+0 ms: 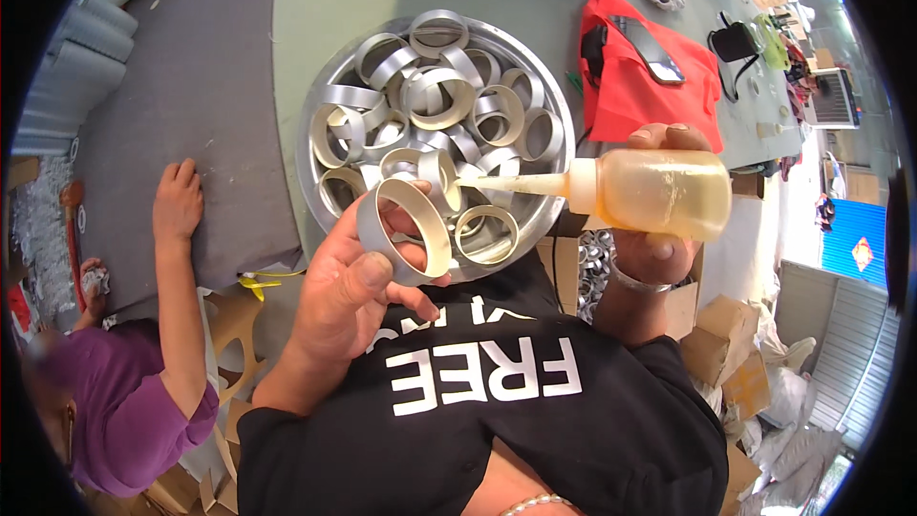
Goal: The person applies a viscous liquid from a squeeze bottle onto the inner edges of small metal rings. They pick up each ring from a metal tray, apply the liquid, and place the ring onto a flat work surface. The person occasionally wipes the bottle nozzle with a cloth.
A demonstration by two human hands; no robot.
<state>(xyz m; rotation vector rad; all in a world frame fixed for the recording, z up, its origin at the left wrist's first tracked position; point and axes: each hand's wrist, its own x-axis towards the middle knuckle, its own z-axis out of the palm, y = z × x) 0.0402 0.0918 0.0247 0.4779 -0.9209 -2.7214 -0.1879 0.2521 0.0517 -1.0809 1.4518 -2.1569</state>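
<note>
**A:** What does the head camera show at the middle?

**B:** A round metal tray (pixel 315 124) heaped with silver rings (pixel 435 96). I'll place everything from that tray.

**A:** And the left hand?

**B:** The left hand (pixel 349 291) is at the tray's near edge, thumb and fingers closed around one silver ring (pixel 406 229), held on edge with its pale inside facing right.

**A:** The right hand?

**B:** The right hand (pixel 659 229), just right of the tray, is wrapped around a soft plastic bottle of amber liquid (pixel 659 191). The bottle lies sideways, and its long white nozzle (pixel 506 184) reaches back over the tray's near part, its tip just at the held ring's opening.

**A:** Anything else around the tray?

**B:** Beyond it to the right lies a red cloth (pixel 640 76) with a dark phone (pixel 654 53) on it. To the left is a grey mat (pixel 191 86), where another person's hand (pixel 179 201) rests flat.
</note>
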